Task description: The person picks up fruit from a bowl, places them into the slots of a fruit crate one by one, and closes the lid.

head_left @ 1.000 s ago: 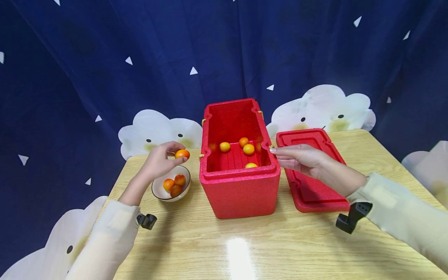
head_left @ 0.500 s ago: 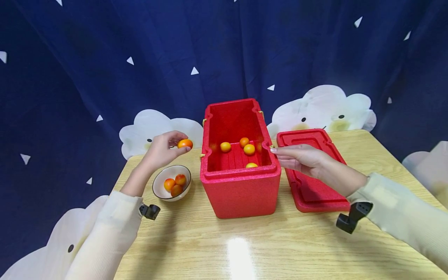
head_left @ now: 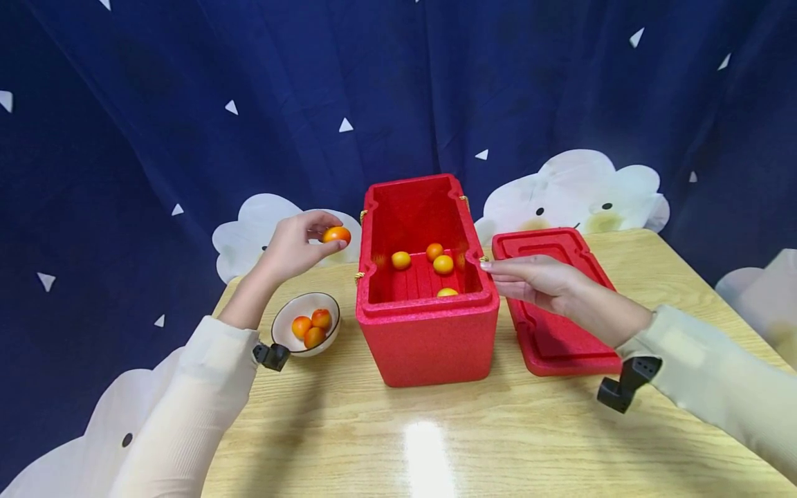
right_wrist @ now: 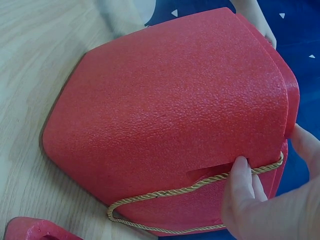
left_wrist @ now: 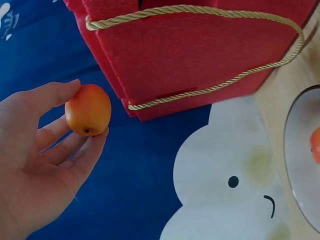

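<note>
My left hand (head_left: pixel 299 242) pinches an orange-red fruit (head_left: pixel 337 236) between thumb and fingers, raised to the left of an open red foam box (head_left: pixel 429 349). In the left wrist view the fruit (left_wrist: pixel 88 110) shows a small dark spot at its lower end, and the box's side (left_wrist: pixel 210 55) is nearby. Several yellow and orange fruits (head_left: pixel 443 264) lie inside the box. Below my left hand, a white bowl (head_left: pixel 283 325) holds 3 orange-red fruits (head_left: pixel 314 337). My right hand (head_left: pixel 548 280) rests against the box's right side, fingers fairly straight beside the rope handle (right_wrist: pixel 165 192), thumb touching the rim.
A red lid (head_left: pixel 573 346) lies on the wooden table (head_left: pixel 349 443) right of the box, partly beneath my right forearm. Behind the table hangs a dark blue curtain (head_left: pixel 280 90) with white cloud shapes. A gold rope handle (left_wrist: pixel 240 12) loops along the box's left side.
My left hand has risen from just above the bowl and shifted slightly right, carrying the fruit to about the height of the box rim. My right hand stays in place.
</note>
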Tool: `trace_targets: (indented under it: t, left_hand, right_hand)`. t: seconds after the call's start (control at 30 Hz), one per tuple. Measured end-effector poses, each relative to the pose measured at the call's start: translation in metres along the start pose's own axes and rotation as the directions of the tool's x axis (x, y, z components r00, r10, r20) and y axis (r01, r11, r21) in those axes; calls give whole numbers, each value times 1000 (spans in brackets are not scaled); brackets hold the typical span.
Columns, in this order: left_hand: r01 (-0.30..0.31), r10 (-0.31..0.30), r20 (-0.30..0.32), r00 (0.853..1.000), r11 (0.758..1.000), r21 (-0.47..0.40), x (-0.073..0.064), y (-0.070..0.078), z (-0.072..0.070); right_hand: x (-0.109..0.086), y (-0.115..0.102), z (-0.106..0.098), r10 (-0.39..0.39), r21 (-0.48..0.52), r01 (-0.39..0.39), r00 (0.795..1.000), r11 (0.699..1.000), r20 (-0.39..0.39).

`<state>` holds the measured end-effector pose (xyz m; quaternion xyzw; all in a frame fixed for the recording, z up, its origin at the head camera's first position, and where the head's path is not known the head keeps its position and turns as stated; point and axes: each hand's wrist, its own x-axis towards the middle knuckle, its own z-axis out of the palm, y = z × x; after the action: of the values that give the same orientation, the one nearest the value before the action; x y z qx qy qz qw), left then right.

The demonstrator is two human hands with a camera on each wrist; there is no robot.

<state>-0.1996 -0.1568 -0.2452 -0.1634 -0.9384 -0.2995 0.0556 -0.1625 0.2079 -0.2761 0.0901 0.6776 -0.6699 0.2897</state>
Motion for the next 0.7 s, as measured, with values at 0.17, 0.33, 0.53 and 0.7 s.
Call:
trace_targets:
  t: [0.17,0.33,0.53,0.7]
  left_hand:
    - [2,-2,3,1000,1000,3,7,8,-4]
    - [-3,3,-13,1000,1000,-13,17,19,-6]
    - [-4,4,10,1000,1000,-18,30,36,-9]
    - [-16,17,31,999,1000,-18,44,51,-11]
  right_hand:
    - [0,0,0,4,5,-4,1000,1000,-9]
    - [1,-1,0,10,9,-10,1000,1000,-9]
    - [1,-2,0,13,13,-12,1000,1000,-9]
    - [0,-1,0,14,9,-14,1000,1000,-11]
